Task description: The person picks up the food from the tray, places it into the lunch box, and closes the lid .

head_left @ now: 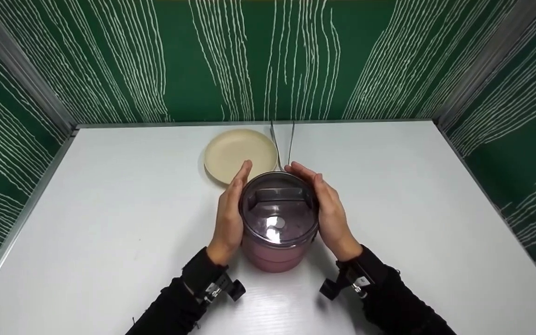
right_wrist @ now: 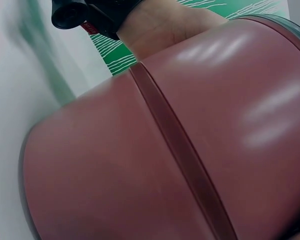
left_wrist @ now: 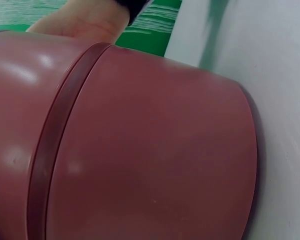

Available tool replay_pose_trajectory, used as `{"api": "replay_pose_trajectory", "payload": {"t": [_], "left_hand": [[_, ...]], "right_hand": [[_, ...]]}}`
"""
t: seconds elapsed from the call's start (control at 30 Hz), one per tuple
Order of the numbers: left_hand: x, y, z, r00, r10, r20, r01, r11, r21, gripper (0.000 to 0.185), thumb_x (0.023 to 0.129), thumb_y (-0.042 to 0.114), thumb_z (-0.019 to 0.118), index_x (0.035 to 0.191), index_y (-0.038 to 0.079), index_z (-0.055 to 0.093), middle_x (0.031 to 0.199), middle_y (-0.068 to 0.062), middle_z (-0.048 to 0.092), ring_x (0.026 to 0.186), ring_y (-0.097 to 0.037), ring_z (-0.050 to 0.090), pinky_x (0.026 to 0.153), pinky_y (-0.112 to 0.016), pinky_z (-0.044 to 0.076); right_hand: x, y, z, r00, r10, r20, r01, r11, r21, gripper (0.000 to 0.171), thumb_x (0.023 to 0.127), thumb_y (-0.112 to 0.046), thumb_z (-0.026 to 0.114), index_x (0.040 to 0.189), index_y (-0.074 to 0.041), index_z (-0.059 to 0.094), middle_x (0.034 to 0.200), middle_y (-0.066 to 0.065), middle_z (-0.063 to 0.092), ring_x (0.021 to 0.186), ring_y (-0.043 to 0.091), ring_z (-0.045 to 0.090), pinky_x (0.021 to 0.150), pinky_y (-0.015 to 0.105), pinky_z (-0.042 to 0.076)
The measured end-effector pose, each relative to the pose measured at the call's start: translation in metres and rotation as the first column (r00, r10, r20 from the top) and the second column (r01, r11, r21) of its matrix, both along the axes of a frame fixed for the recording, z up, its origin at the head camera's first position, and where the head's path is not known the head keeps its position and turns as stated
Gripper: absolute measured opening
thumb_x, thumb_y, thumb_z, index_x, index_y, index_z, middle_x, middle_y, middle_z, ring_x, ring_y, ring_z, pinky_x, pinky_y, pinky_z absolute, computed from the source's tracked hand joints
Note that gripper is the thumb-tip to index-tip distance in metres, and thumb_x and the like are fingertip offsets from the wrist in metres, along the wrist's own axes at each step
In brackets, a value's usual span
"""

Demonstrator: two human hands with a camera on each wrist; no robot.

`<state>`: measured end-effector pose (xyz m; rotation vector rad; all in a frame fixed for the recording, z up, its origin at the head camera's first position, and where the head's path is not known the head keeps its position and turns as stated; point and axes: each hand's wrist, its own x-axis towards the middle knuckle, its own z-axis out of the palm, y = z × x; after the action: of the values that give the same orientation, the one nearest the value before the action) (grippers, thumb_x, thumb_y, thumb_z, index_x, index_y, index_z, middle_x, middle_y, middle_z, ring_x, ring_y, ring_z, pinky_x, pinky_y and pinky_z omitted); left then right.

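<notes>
A dusty-pink round food container (head_left: 275,260) stands upright on the table. Its dark see-through lid (head_left: 291,228) carries a raised bar handle (head_left: 281,194). My left hand (head_left: 229,218) holds its left side, thumb along the rim and fingers curving round the far side. On the right, my right hand (head_left: 333,216) grips the opposite side the same way, its fingertips reaching behind the lid. Both wrist views are filled by the container wall and its darker band (left_wrist: 55,135). The heel of the left hand (right_wrist: 165,27) shows behind the container in the right wrist view.
Behind the container lies a round beige plate (head_left: 237,151), partly covered in view by the left fingers. Two thin metal utensils (head_left: 291,142) lie beside it, their near ends hidden. Green panels (head_left: 189,83) with white streaks wall the white table (head_left: 123,204) at the back and sides.
</notes>
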<state>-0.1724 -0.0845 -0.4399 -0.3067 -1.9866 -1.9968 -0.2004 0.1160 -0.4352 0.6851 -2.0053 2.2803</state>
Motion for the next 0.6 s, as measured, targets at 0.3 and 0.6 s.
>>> {"api": "replay_pose_trajectory", "payload": {"t": [0.3,0.6], "left_hand": [[0.0003,0.0000,0.0019,1.000,0.011,-0.006,-0.011,1.000,0.001,0.059,0.111,0.034,0.024,0.157,0.000,0.039,0.163,-0.006,0.041,0.153,-0.016,0.032,0.127,-0.035,0.022],[0.0027,0.0000,-0.0005,1.000,0.008,-0.004,-0.008,1.000,0.008,0.058,0.111,0.033,0.024,0.155,0.000,0.042,0.162,-0.007,0.043,0.153,-0.019,0.032,0.127,-0.037,0.022]], "right_hand": [[-0.0010,-0.0003,0.0003,1.000,0.029,0.008,-0.029,0.999,-0.021,0.059,0.114,-0.041,0.025,0.149,-0.003,0.052,0.148,0.014,0.059,0.142,0.024,0.050,0.121,0.034,0.035],[0.0005,0.0003,-0.0022,0.999,0.031,0.020,-0.031,0.999,-0.014,0.059,0.114,-0.041,0.024,0.149,-0.003,0.052,0.147,0.014,0.059,0.141,0.025,0.051,0.120,0.035,0.036]]}}
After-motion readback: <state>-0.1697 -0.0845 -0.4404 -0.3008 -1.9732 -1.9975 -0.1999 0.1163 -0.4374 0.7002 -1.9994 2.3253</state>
